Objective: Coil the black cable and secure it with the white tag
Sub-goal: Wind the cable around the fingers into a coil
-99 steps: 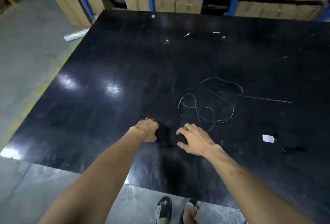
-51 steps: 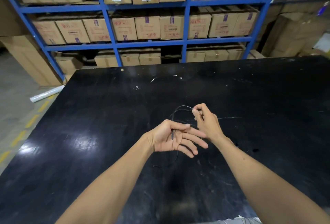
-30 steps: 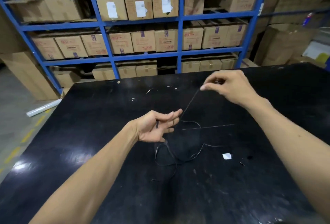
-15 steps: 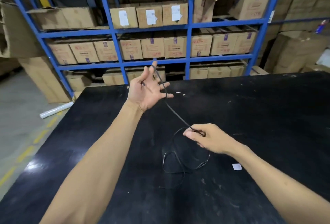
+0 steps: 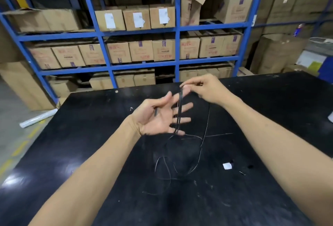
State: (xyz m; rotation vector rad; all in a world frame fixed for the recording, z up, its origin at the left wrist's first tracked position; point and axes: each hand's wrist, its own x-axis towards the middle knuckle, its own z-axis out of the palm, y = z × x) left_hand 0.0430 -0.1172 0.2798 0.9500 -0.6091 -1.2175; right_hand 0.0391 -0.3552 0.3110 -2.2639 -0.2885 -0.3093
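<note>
A thin black cable [image 5: 201, 147] runs from both hands down to loose loops on the black table [image 5: 90, 153]. My left hand [image 5: 158, 117] is raised palm up with fingers spread, the cable's end lying across the palm under the thumb and a doubled strand wrapped over the fingers. My right hand [image 5: 207, 88] is just above and to the right, pinching the cable between thumb and forefinger. The white tag [image 5: 227, 166] lies flat on the table to the right of the loops, apart from both hands.
Small black bits [image 5: 249, 167] lie right of the tag. Blue shelving [image 5: 177, 27] with cardboard boxes stands behind the table's far edge. A white roll [image 5: 37, 118] lies on the floor at the left. Cardboard boxes [image 5: 277, 52] are stacked at the back right.
My left hand has come down from high over the far edge to mid-table. My right hand rose from the table loops to above the left fingers, laying a strand over them.
</note>
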